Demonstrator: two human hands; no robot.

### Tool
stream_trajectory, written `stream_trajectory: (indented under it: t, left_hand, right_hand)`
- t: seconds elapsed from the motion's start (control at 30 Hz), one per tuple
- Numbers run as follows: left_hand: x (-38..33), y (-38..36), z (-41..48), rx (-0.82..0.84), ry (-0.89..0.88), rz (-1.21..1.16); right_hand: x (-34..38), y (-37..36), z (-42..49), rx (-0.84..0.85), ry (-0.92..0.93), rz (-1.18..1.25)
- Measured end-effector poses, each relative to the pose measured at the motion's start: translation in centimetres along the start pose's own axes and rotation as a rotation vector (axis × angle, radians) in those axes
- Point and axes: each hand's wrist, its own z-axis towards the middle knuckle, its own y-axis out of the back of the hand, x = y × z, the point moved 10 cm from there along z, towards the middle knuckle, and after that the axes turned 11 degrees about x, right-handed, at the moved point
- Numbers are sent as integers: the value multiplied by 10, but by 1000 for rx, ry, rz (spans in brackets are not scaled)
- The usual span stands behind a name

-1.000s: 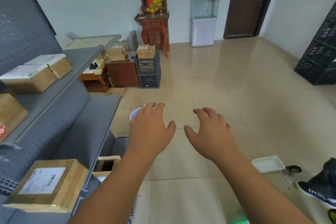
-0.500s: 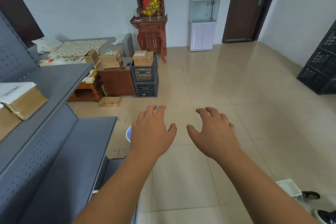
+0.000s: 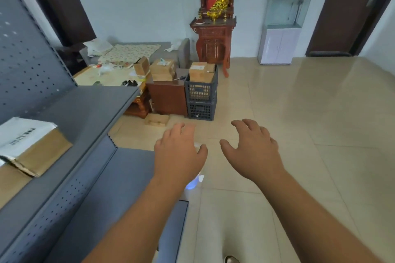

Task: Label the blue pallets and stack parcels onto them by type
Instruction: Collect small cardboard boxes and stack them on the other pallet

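The tiled floor (image 3: 310, 134) fills most of your view, and no blue pallet shows on any part of it, so labelling looks not yet begun. On your left the grey shelving (image 3: 81, 113) steps down toward you. A labelled parcel (image 3: 32, 147) sits on its upper shelf, barcode up, probably so its type reads at a glance. Further off, two dark crates (image 3: 201, 102) stand stacked beside a brown cabinet (image 3: 168, 96), with more cardboard parcels (image 3: 199, 72) resting on top of both, likely waiting to be sorted. Your left hand (image 3: 177, 153) and right hand (image 3: 254, 151) hover side by side above the floor, apart, palms down, fingers spread and loosely bent, gripping nothing, which I judge a ready pose. Under your left hand a small pale blue-white object (image 3: 193, 184) peeks out, too hidden to identify
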Motion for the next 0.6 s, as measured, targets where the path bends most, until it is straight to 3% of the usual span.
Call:
stream_trajectory:
  t: [0.33, 0.6]
  left_hand:
    - [58, 22, 57, -91, 343, 40]
    - [129, 65, 7, -209, 661, 80]
  right_hand:
    - [83, -13, 115, 91, 372, -10]
    - [197, -42, 119, 220, 715, 104]
